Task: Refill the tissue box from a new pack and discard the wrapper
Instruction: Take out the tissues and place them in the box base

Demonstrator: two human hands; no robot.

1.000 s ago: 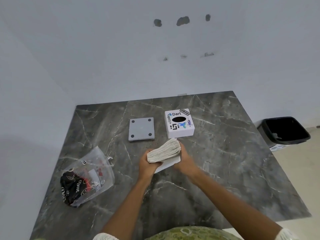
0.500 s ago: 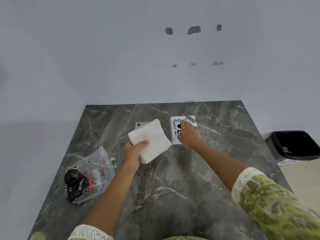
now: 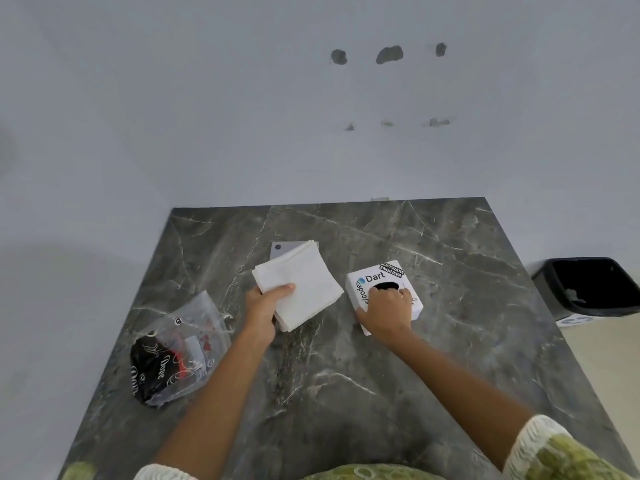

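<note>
My left hand [image 3: 265, 306] grips a thick stack of white tissues [image 3: 304, 284] by its near-left corner and holds it flat above the table. My right hand [image 3: 386, 308] is closed over the white tissue box [image 3: 375, 280], which carries stickers and has a dark oval opening on top; the fingers reach to that opening, and the box looks tipped up at its near edge. The clear plastic wrapper [image 3: 180, 348] with black and red print lies crumpled at the table's left side.
A grey square plate [image 3: 278, 249], probably the box's base, lies behind the tissue stack and is mostly hidden by it. The dark marble table [image 3: 346, 393] stands against a pale wall. On the floor to the right stands a black bin [image 3: 588, 287].
The tissue stack went from both hands to my left hand alone and turned flat. My right hand reached to the tissue box, gripped it and drew it nearer and to the right.
</note>
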